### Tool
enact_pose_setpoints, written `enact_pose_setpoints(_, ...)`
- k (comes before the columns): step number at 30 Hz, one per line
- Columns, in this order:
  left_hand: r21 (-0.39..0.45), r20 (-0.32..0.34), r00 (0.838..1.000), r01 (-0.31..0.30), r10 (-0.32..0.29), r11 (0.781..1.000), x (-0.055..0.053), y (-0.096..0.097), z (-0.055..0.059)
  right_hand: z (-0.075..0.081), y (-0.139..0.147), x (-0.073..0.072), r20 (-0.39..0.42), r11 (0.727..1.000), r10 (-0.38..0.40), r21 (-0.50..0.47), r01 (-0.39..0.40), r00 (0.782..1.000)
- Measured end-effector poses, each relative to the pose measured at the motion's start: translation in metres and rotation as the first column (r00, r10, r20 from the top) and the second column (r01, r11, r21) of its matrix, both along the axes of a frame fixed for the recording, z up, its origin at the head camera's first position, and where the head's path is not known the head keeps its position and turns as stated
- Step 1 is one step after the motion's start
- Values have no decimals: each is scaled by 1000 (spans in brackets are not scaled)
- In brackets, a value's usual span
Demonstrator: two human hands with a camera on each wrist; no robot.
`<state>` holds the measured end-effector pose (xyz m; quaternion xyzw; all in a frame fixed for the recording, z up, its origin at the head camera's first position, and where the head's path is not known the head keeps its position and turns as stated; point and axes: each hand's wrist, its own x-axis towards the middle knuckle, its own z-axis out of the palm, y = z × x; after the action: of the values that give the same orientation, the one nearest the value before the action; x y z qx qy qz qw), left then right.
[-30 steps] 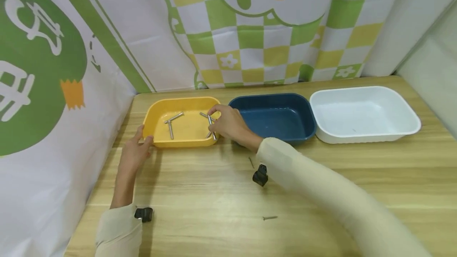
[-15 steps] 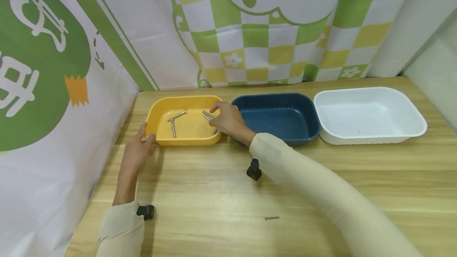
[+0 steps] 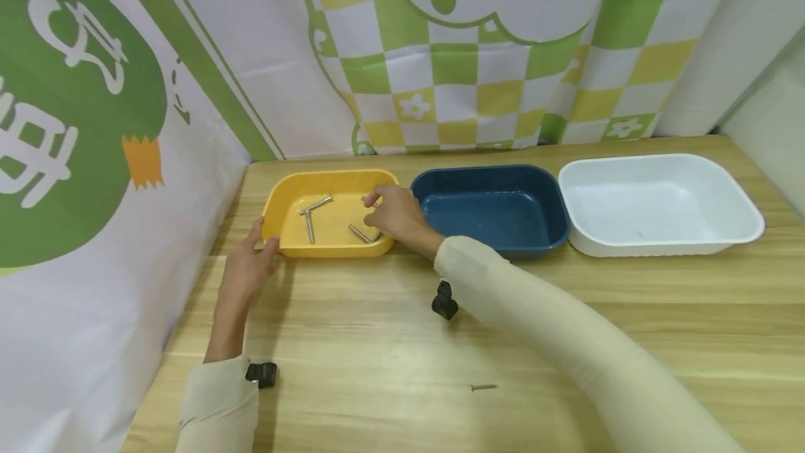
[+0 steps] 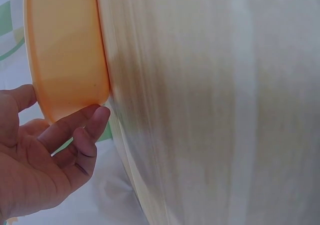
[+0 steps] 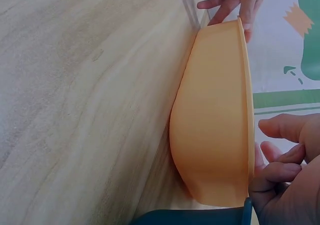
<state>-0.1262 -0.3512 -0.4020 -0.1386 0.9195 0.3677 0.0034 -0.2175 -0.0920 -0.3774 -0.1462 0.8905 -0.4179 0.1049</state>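
Note:
The yellow tray (image 3: 333, 251) stands at the left of the table. My left hand (image 3: 247, 268) holds its left end, thumb at the rim and fingertips against the outer wall in the left wrist view. Over the tray's right end is my right hand (image 3: 402, 217); in the right wrist view its index finger and thumb are apart, with nothing visible between them. Silver bolts lie on the tray floor: one upright-lying bolt (image 3: 310, 226) touches a slanted bolt (image 3: 317, 204) at left, and another bolt (image 3: 360, 233) lies near the right hand, which partly hides others.
A dark blue tray (image 3: 490, 212) stands right of the yellow one, and a white tray (image 3: 660, 201) stands beyond it. One small screw (image 3: 483, 387) lies on the wooden table (image 3: 352, 341) near the front. A patterned curtain (image 3: 453, 89) hangs behind.
My right hand has let go of a bolt, which now lies in the yellow tray's right part. The left hand keeps its hold. The small screw before the blue tray is hidden now.

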Motion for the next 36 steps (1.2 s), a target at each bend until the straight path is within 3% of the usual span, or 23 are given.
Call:
enact_pose_setpoints(9, -27, 9, 1000, 20, -20, 999, 2, 1, 3, 1, 7, 6, -5, 997, 36, -64, -36, 999)
enact_pose_setpoints(15, -149, 10, 999, 47, -46, 988, 4, 1, 5, 6, 20, 13, -44, 997, 41, -59, -44, 998)
enact_pose_setpoints(18, -196, 2, 1000, 20, -20, 980, 6, 4, 9, 8, 30, 16, -57, 998, 45, -48, -48, 997)
enact_pose_setpoints(22, -287, -59, 998, -31, 15, 958, 12, 13, 19, 9, 46, 18, -85, 995, 70, -65, -76, 994)
enact_pose_setpoints(25, -336, -123, 992, -49, 8, 941, 16, 24, 27, 11, 60, 22, -93, 991, 89, -87, -97, 992)
enact_pose_setpoints(28, -316, -168, 986, -39, -16, 948, 20, 39, 32, 12, 75, 27, -87, 989, 101, -101, -110, 991)
enact_pose_setpoints(33, -191, -213, 975, 20, -61, 981, 21, 66, 39, 15, 101, 38, -100, 987, 123, -96, -132, 987)
enact_pose_setpoints(36, -137, -246, 963, 73, -105, 988, 18, 83, 42, 19, 117, 45, -100, 989, 109, -87, -118, 989)
